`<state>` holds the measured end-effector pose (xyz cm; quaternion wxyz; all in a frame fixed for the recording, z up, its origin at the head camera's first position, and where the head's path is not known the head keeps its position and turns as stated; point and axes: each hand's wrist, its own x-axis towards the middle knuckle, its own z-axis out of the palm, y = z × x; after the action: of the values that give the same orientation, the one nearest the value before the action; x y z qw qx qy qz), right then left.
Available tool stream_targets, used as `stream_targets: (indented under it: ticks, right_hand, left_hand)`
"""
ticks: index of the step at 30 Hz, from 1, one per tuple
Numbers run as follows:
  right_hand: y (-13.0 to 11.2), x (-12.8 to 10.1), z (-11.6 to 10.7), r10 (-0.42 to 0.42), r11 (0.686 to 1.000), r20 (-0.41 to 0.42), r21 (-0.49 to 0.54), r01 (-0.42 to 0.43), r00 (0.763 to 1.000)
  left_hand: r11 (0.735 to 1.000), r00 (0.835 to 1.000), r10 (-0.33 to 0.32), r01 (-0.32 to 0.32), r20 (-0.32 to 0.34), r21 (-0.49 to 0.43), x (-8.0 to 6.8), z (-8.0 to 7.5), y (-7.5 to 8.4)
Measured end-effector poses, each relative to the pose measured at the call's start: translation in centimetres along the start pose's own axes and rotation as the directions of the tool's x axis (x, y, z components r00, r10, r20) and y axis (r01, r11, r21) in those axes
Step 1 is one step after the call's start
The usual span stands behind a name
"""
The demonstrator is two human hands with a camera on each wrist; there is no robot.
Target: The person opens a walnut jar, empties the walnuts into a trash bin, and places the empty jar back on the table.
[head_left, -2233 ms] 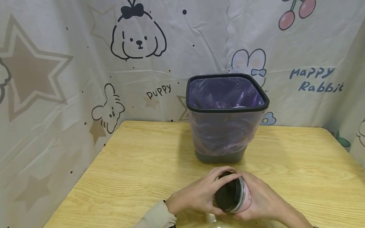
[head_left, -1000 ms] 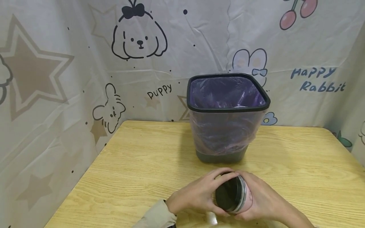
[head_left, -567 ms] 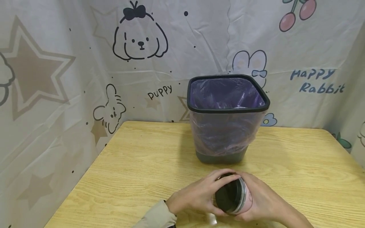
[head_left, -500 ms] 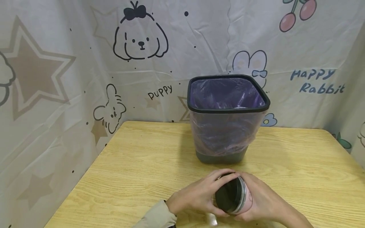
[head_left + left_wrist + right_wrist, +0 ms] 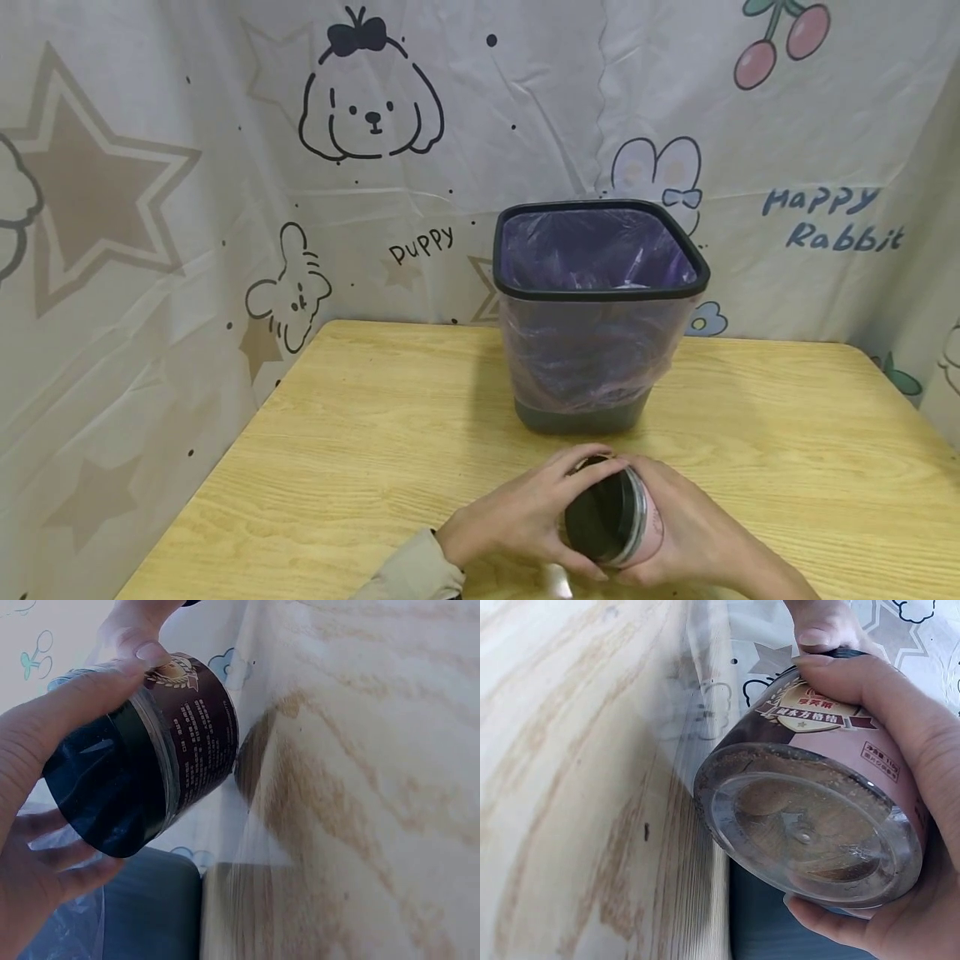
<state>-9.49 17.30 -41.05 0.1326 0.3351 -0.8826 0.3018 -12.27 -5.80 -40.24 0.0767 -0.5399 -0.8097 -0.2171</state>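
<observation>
jar [image 5: 637,525] tipped sideways between both hands, brown powder inside | left hand [image 5: 517,517] curled round black lid [image 5: 596,518], right hand [image 5: 693,542] clamped on body | barely moved lately, so lid's probably on, can't tell | lined bin [image 5: 596,312] just beyond

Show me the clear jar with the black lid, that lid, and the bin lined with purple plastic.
clear plastic jar [image 5: 832,825], right wrist view, its see-through base
black lid [image 5: 596,518], head view, flat top
black bin [image 5: 525,292], head view, front rim
</observation>
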Motion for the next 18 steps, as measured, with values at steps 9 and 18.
stream_targets:
  ticks: [9,18]
  right_hand:
    - [0.0,-0.14,0.0,-0.003,1.0,-0.007,-0.024,0.003,1.0]
    - [0.05,-0.1,-0.04,-0.028,0.999,-0.013,-0.022,0.028,1.0]
  left_hand:
    - [1.0,1.0,0.018,-0.018,0.013,0.005,0.04,-0.05,-0.02]
    - [0.998,0.999,0.042,-0.043,0.015,0.05,0.06,-0.07,-0.17]
